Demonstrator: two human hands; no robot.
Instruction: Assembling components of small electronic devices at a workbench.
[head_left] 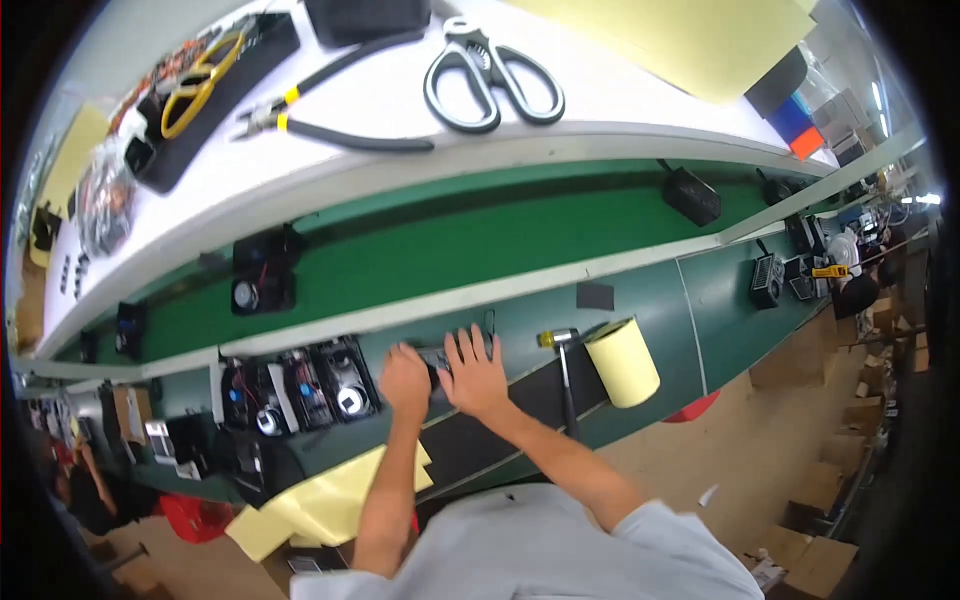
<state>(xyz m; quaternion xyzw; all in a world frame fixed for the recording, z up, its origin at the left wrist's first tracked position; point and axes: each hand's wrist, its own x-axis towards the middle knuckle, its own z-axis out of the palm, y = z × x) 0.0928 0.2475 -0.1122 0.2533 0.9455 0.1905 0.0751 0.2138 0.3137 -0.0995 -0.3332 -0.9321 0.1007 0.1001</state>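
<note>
Between our left hand (405,380) and right hand (474,374), a dark device (432,358) sits on the bench (650,295).
Our left fingers curl at its edge, whether grasping we cannot tell; our right ones stretch over it, unclenched. Leftward lie open cases (303,387); rightward, a hammer (568,392), then a yellow roll (625,365).

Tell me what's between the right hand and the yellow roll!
The head view shows a hammer between the right hand and yellow roll, its handle over a black mat.

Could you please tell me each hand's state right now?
Left hand: curled beside a dark, mostly hidden object; grip cannot be told.
Right hand: open, extended over that object.
</note>
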